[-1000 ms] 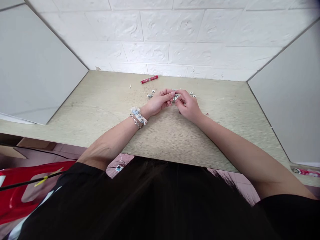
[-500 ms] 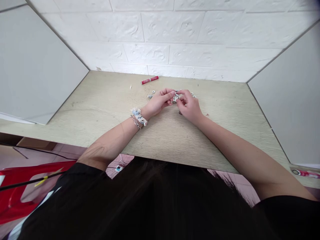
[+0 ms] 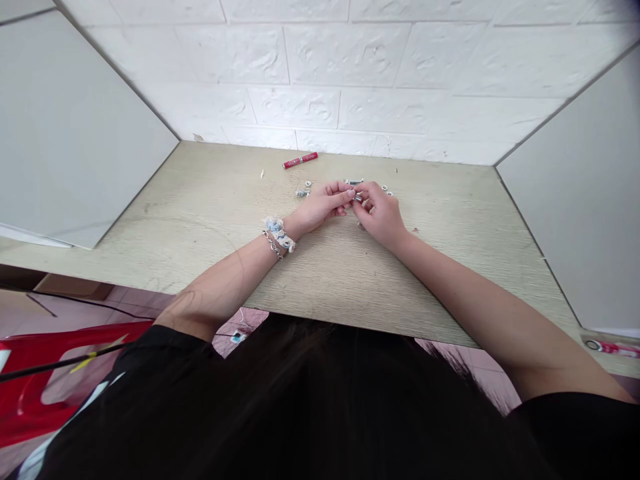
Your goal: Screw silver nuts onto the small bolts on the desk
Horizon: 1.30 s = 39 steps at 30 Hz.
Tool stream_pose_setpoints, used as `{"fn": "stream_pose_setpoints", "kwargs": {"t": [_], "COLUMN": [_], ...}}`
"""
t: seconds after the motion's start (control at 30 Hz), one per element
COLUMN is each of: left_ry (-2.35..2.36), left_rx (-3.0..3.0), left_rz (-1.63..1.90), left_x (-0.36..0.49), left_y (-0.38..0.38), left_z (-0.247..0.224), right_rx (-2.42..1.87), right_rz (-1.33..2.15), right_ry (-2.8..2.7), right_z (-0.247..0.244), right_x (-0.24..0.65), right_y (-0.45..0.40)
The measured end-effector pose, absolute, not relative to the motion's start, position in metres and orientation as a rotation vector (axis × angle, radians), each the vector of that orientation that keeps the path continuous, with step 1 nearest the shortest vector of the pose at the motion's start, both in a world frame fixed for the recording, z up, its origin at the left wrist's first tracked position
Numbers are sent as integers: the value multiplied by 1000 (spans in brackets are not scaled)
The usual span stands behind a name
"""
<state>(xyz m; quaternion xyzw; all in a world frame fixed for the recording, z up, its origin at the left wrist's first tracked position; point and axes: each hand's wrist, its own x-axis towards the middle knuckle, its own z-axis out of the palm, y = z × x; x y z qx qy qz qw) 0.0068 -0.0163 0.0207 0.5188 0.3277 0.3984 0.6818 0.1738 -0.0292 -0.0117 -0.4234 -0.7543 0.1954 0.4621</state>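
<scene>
My left hand [image 3: 327, 203] and my right hand [image 3: 379, 208] meet over the middle of the table, fingers pinched together. Between their fingertips is a small shiny silver metal part [image 3: 357, 198], mostly covered, so its exact kind does not show. Just left of my left hand lie a short metal bolt [image 3: 302, 193] and a nut [image 3: 309, 184]. Behind the fingers rests a dark-shafted bolt [image 3: 356, 181]. Beside my right hand's knuckles are a nut [image 3: 385, 188] and another small metal ring. Something small, partly hidden, lies under the right palm.
A red tube [image 3: 300, 161] lies near the white brick wall [image 3: 295, 107]. A small white scrap [image 3: 262, 173] is to its left. Grey panels [image 3: 85, 127] flank the wooden table [image 3: 320, 280] on both sides. A red stool [image 3: 25, 400] stands at lower left.
The metal part between my fingers has turned, and less of it shows. My hands have shifted slightly, uncovering more of the bolt behind them and the nuts on the right.
</scene>
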Motion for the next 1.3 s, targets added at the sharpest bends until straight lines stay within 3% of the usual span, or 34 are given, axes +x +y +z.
{"fn": "stream_pose_setpoints", "kwargs": {"t": [1.3], "left_ry": [850], "left_rx": [1321], "left_rz": [803], "left_x": [4], "left_y": [-18], "left_z": [20], "right_rx": [-1119], "right_rz": [546], "right_ry": [-1881], "right_z": [-6], "right_x": [172], "right_y": [-33]}}
